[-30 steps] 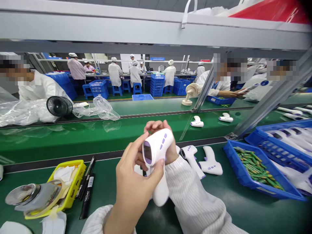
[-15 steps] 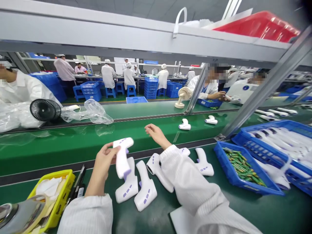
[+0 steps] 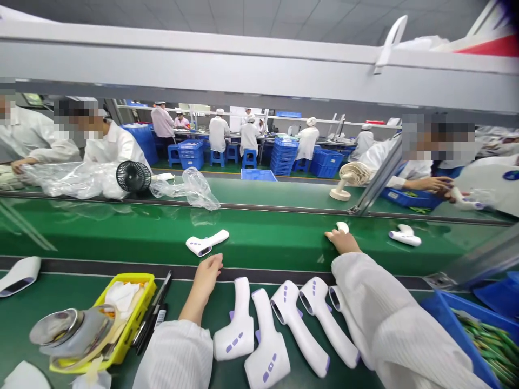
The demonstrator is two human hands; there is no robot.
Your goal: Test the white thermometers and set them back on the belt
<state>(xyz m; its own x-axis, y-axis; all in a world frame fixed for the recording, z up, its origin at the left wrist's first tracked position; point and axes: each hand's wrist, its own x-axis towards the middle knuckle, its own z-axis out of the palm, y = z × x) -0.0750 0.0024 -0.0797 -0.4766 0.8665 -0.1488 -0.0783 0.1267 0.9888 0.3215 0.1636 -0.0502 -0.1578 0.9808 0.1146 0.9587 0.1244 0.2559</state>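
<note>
Both hands out at the belt, one thermometer lying loose on it

Left hand [image 3: 206,270] is stretched to the near edge of the green conveyor belt [image 3: 121,232], fingers loosely extended, grip open and empty. Just beyond its fingertips a white forehead thermometer [image 3: 206,242] lies flat on the belt, not touching the hand. Its long axis runs roughly left-right, tilted a bit away on the right; head with the dark sensor face points left and toward the person, handle points right.

Right hand [image 3: 343,241] reaches further out, resting on the belt with fingers on a small white piece [image 3: 343,227]. Most of that piece is hidden, so I cannot tell if the grip is closed on it or only touching.

On the worktop [image 3: 48,292] between the two sleeves, a row of thermometers [image 3: 284,319] lies side by side, heads away from the person, handles toward them, button sides up. Judging by the layout, they are queued within easy reach of either hand.

Left side: yellow tray [image 3: 133,319] with cloths, black pens [image 3: 152,316] beside it. Right: blue bin [image 3: 450,324] of green parts. Another thermometer [image 3: 404,236] lies on the belt further right.
</note>
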